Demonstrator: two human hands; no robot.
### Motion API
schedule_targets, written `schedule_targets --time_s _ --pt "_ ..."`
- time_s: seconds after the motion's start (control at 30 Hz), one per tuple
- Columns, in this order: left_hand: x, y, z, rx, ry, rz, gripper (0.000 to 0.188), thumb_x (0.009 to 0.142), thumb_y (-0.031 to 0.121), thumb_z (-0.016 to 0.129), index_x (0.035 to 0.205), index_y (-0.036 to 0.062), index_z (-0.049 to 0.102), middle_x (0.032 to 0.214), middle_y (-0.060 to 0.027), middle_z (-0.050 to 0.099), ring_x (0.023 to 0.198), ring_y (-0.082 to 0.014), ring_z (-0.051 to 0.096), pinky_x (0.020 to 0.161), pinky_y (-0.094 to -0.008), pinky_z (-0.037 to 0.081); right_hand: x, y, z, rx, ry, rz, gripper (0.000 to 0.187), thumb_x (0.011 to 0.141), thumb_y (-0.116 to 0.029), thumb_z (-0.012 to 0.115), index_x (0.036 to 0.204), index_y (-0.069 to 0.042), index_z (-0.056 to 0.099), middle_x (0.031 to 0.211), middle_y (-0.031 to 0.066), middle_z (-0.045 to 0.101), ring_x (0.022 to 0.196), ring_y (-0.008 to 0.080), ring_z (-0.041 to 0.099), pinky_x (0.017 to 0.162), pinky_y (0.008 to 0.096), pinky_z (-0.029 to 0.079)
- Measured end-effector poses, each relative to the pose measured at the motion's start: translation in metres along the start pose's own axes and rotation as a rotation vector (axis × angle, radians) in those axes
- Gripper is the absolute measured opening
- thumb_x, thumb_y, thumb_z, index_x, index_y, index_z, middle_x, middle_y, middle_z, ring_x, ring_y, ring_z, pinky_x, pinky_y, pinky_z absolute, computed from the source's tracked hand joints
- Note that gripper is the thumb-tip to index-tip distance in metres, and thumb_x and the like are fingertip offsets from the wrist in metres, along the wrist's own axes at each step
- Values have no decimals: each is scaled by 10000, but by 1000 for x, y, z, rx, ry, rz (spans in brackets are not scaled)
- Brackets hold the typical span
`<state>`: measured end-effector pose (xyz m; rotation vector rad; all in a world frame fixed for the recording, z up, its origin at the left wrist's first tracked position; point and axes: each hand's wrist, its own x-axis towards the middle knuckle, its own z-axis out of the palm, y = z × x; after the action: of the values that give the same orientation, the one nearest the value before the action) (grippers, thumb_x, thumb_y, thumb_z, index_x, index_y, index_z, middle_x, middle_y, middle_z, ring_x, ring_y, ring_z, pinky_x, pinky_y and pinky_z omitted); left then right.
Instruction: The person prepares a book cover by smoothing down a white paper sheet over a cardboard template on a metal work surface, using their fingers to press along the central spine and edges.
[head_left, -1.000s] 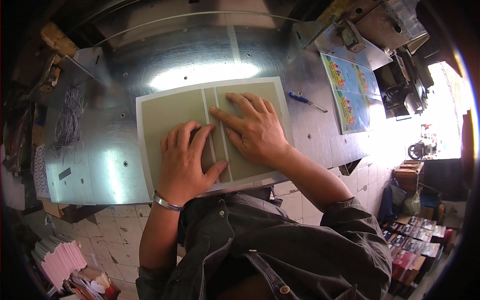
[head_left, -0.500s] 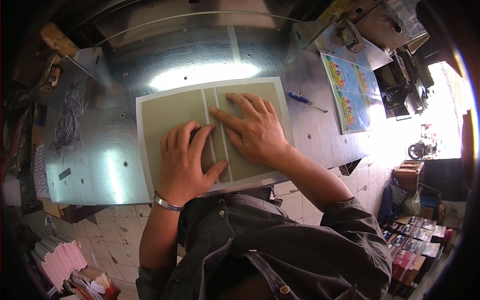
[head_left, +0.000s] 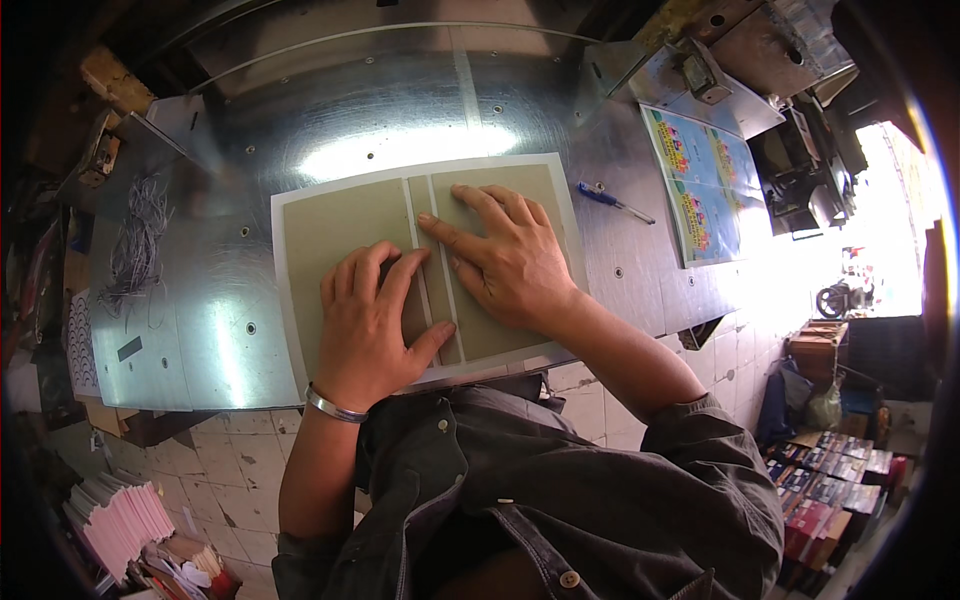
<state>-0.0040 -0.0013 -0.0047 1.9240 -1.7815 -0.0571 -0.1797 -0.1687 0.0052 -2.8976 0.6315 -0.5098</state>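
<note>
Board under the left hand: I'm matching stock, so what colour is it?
The board is plain greyish tan, seen best in the head view.

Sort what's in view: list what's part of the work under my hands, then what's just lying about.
Apparently in use:
- left board, under the left hand
- right board, under the right hand
- narrow middle strip
- white sheet beneath

Apparently just lying about:
- blue pen
- tangled string
- colourful printed sheet
- pink stack, lower left
</note>
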Motion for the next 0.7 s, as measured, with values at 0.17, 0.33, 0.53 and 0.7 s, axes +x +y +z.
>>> schedule_targets --time_s 0.17,0.33,0.53,0.7 --pt "0 0 0 -6 -8 -1 783 896 522 853 1528 112 640 1479 -150 533 1403 -391 504 1191 -567 374 0 0 0 2 2 2 612 986 -255 723 1592 -330 683 1614 146 586 1482 380 527 1221 550 425" --pt "1 1 0 -11 4 5 742 903 509 854 1526 162 649 1466 -154 537 1392 -391 510 1186 -566 378 0 -1 -1 12 3 11 611 985 -247 722 1589 -328 678 1615 142 584 1481 382 525 1222 551 423" --pt "1 3 -3 -13 0 17 633 907 486 856 1477 249 720 1439 -156 551 1371 -386 523 1177 -557 386 1 -2 -1 11 3 16 609 983 -247 723 1586 -324 679 1615 140 585 1480 385 526 1217 553 427" --pt "2 3 -3 -13 -2 13 601 909 478 851 1464 274 744 1434 -153 555 1372 -381 525 1175 -554 389 1 -1 -2 4 -2 10 544 1024 -308 681 1568 -303 683 1618 152 580 1488 394 531 1215 557 434"
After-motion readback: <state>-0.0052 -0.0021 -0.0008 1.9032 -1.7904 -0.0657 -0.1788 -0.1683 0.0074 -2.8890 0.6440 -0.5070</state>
